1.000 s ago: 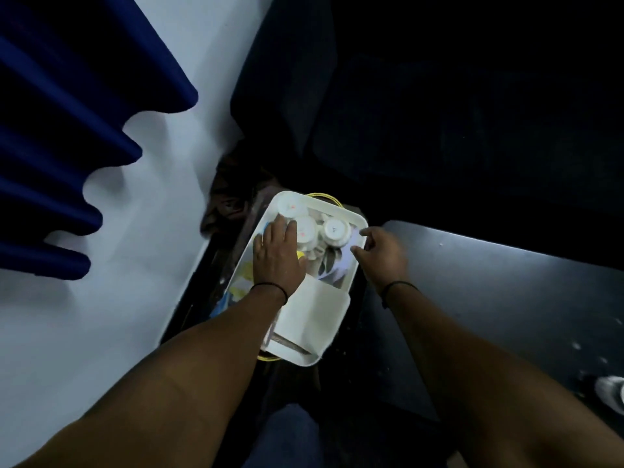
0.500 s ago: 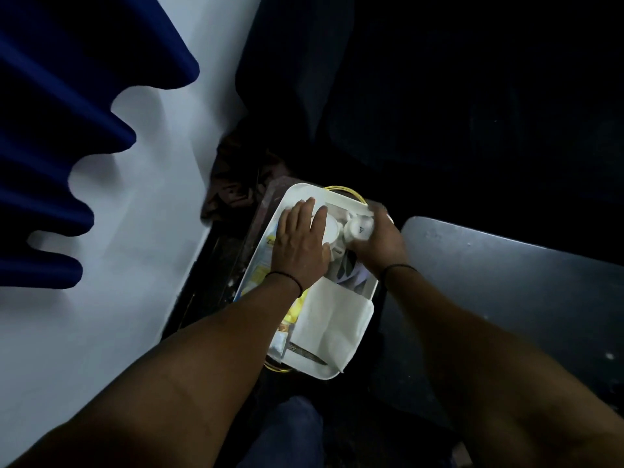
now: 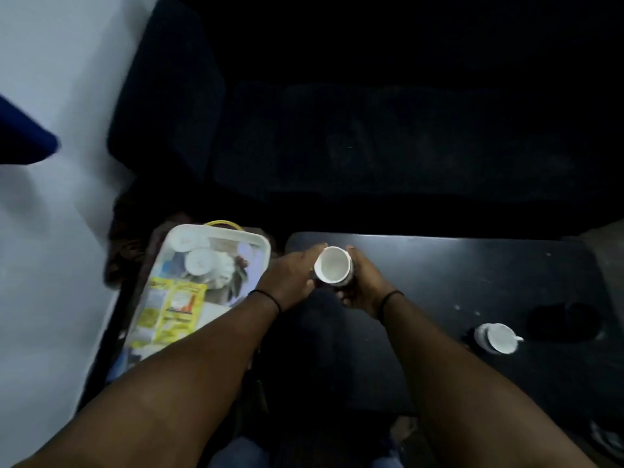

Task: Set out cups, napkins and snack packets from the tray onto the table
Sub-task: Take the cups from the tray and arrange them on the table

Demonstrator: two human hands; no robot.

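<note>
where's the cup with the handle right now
In the head view, the handled cup sits on the black table at the right, beyond the right forearm, far from the tray.

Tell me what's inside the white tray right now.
In the white tray: two upside-down white cups, a yellow snack packet and crumpled white paper beside the cups. The left forearm covers the tray's near end, so anything there is hidden.
</note>
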